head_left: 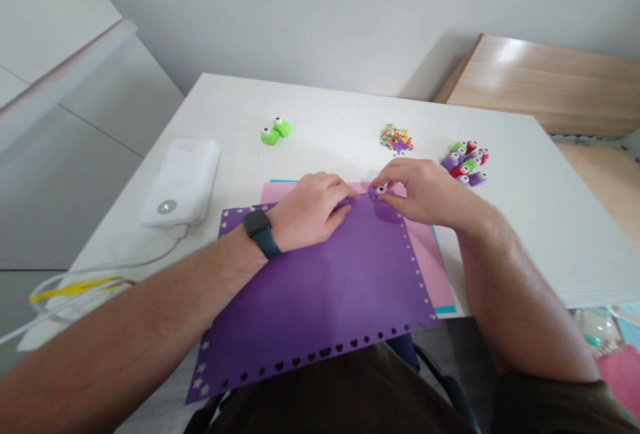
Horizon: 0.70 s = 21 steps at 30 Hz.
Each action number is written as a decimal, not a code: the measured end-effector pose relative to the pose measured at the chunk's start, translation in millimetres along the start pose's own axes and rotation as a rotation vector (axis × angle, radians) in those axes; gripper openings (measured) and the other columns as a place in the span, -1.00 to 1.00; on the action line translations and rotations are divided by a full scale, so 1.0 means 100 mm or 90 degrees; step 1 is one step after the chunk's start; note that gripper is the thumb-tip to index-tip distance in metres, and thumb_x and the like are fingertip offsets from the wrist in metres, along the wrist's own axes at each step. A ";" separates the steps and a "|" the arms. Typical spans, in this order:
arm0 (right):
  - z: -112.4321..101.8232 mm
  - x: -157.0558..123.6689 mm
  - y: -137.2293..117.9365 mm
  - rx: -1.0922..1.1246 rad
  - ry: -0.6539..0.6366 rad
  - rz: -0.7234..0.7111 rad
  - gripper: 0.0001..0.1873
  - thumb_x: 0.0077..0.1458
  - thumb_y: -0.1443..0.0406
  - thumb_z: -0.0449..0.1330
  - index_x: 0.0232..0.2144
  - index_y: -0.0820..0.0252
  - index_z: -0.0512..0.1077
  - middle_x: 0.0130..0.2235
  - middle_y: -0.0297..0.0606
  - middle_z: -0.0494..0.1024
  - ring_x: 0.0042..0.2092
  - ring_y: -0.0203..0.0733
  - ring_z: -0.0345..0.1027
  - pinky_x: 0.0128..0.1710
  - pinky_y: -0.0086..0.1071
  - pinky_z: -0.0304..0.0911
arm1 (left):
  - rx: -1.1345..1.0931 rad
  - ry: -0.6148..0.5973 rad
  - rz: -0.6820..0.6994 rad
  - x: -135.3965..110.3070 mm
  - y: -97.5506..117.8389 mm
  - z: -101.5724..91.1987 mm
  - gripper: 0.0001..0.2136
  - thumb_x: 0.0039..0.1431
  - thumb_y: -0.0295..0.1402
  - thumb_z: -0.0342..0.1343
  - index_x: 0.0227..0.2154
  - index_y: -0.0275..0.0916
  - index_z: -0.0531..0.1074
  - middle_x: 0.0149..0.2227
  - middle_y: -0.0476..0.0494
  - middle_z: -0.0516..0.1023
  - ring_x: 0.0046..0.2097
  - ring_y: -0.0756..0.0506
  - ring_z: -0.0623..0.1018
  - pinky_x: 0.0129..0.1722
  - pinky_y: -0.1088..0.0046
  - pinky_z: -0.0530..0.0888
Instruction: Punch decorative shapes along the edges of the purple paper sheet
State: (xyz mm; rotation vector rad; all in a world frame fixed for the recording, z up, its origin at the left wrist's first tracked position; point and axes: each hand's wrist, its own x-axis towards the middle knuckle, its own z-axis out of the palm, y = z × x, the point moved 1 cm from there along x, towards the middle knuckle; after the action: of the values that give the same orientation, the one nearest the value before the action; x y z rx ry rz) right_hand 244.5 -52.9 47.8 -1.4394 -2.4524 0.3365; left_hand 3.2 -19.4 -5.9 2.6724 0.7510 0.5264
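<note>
A purple paper sheet (325,287) lies before me, with small star and heart holes punched along its edges. My right hand (425,191) pinches a small purple craft punch (379,191) with a white button between thumb and fingers, at the sheet's far edge near the right corner. Just left of the punch, my left hand (315,211), wearing a dark watch (257,223), holds the sheet by its far edge, thumb on top; the undersides of its fingers are hidden. Beneath the purple sheet are a pink sheet (425,261) and a blue sheet (447,310).
Two green punches (276,130) stand farther back. Right of them lies a pile of colourful paper cut-outs (397,139). Several red, green and purple punches (466,163) cluster beyond my right hand. A white power bank (183,177) with a cable (135,264) sits on the left.
</note>
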 end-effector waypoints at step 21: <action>-0.06 -0.03 0.03 0.030 0.059 -0.008 -0.81 0.21 0.34 0.25 -0.36 0.13 0.69 -0.30 -0.22 0.70 -0.26 -0.14 0.52 -0.18 -0.26 0.35 | 0.014 -0.002 0.004 -0.01 -0.02 -0.01 -0.78 0.44 -0.35 0.11 0.02 -0.23 0.57 -0.06 -0.25 0.63 0.01 -0.22 0.59 0.11 0.13 0.50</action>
State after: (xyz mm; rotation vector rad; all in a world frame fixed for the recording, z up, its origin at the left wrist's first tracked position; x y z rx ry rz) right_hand 250.3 -54.3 52.1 -1.3879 -2.3639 0.3153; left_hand 1.2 -18.1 -6.1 2.6960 0.7521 0.5178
